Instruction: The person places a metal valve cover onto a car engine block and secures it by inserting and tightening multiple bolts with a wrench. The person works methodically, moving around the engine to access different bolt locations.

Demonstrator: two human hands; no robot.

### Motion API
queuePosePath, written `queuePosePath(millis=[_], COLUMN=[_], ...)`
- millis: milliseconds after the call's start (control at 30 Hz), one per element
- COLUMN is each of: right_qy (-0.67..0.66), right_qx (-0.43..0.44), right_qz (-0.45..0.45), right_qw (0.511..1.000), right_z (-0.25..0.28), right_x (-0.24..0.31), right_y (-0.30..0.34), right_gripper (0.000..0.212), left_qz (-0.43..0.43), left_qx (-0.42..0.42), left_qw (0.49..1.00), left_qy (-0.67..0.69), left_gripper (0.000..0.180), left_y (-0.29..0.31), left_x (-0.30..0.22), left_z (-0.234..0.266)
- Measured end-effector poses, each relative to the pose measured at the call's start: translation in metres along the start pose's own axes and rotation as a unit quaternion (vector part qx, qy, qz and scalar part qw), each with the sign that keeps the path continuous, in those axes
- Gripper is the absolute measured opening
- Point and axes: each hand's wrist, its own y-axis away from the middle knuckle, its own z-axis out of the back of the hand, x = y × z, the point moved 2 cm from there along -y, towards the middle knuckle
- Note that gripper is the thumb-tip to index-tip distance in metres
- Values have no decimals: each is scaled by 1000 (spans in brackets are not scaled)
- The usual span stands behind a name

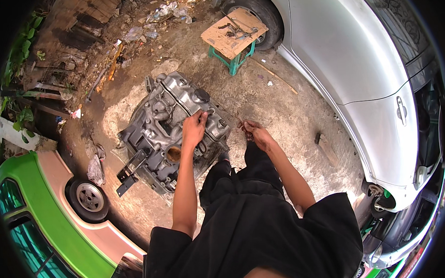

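A car engine (159, 126) is found resting on the concrete ground (293, 124), in front and to the left of the person, with its ribbed metal valve cover (182, 95) uppermost. The left hand (194, 130) is placed over the cover beside the black filler cap (202, 94); its fingers are curled close together, but whether anything is clamped by them cannot be told. The right hand (255, 133) is held just off the right side of the engine, fingertips drawn toward one another; whether a small part is gripped between them cannot be determined.

The engine is judged very heavy and rigid, not to be lifted by bare hands alone. Its castings are assessed as hard, though edges may be sharp and the metal may be made slick by oil residue. For steadying, hold is best taken on the solid casting along the lower sides. The protruding black bracket (129, 172) and the rim of the round open port (173, 153) are not recommended as handholds, since bending or soiling could be caused there.
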Motion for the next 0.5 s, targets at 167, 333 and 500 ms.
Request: queuePosePath(millis=[167,333,500], right_qy=[55,11,-13], right_qx=[-21,54,91], right_qz=[26,53,57], right_qw=[998,997,994], right_z=[13,7,6], right_x=[-20,-27,-32], right_y=[-30,-40,-54], right_gripper=[22,19,18], left_qz=[16,7,-4], left_qx=[3,-4,-3], left_qw=[1000,1000,1000], left_qy=[-1,3,1], left_gripper=[33,34,36], left_y=[1,0,-1], left_x=[-3,-1,1], left_z=[2,1,0])
